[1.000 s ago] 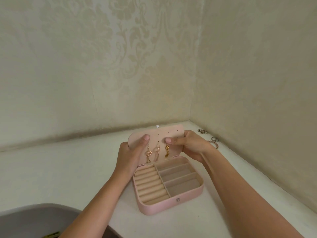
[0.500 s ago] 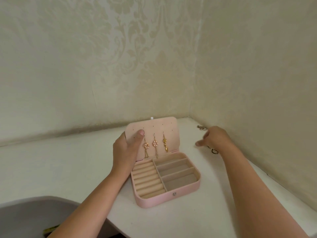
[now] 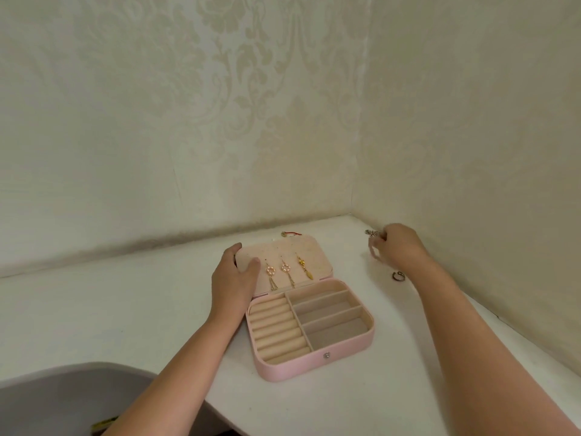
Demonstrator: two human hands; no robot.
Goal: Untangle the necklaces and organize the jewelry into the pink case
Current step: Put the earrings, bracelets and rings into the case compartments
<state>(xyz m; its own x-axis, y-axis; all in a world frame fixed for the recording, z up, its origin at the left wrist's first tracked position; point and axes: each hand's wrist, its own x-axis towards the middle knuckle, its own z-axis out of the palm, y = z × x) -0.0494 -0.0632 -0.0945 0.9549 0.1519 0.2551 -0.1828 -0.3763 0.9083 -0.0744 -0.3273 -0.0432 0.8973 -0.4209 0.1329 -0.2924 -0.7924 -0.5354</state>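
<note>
Left hand [image 3: 234,278] grips lid [image 3: 301,250] of open case [image 3: 314,366], thumb on inner face beside three hung earrings [image 3: 287,272]. Right hand [image 3: 399,248] is well right of case, fingers at silver piece [image 3: 372,232]; grip blurred, can't tell. Ring [image 3: 397,276] lies by right wrist.

Likely a room in a home: flowery wallpaper [image 3: 251,105] meeting in a corner, with a white table [image 3: 125,309] tucked into it.
</note>
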